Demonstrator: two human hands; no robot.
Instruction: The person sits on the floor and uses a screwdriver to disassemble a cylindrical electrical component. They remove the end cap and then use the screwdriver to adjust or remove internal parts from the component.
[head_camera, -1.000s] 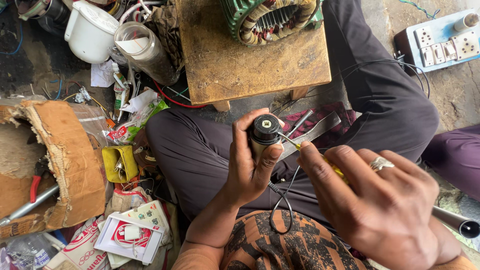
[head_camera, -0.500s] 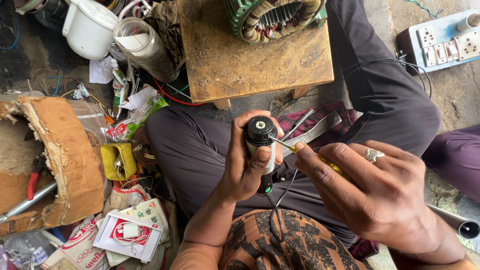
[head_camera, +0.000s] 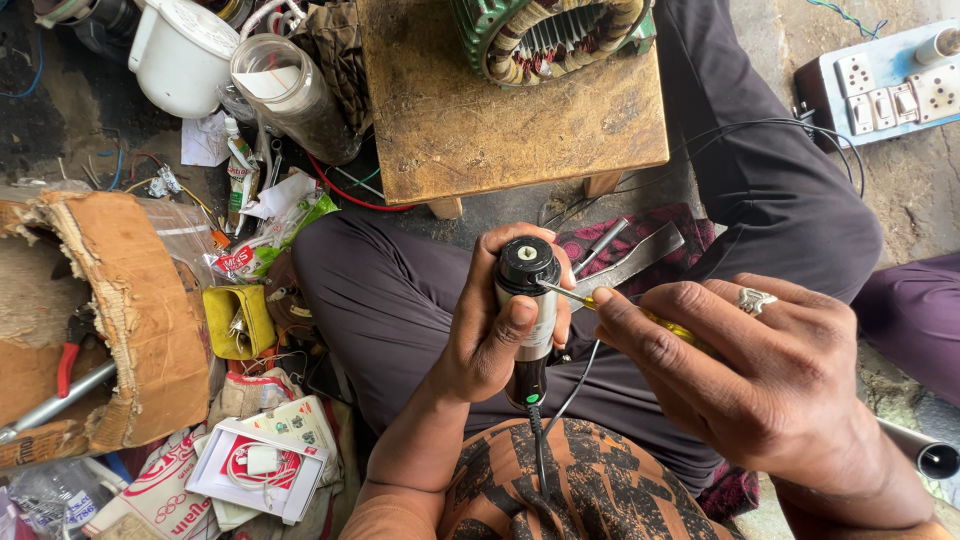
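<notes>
Wooden stool (head_camera: 450, 130) w/ motor stator (head_camera: 545, 35) at its far edge is standing before the lap. Left hand (head_camera: 495, 335) is gripping cylindrical appliance (head_camera: 527, 310) upright over lap, fingers wrapped round. Right hand (head_camera: 770, 375) fingers are pinching yellow screwdriver (head_camera: 590, 300), tip touching its black cap.

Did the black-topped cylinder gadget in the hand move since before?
Barely. The black-topped cylindrical device stays in the left hand, the same spot below the wooden stool.

Lower left on floor — flat white box (head_camera: 258, 468) with red ring graphic, lying on red-and-white printed packets (head_camera: 165, 495). Left of the knee — crumpled green-and-white wrapper (head_camera: 285, 225). Upper left — clear jar's white label (head_camera: 268, 82); torn brown carton (head_camera: 110, 310) beside.
</notes>
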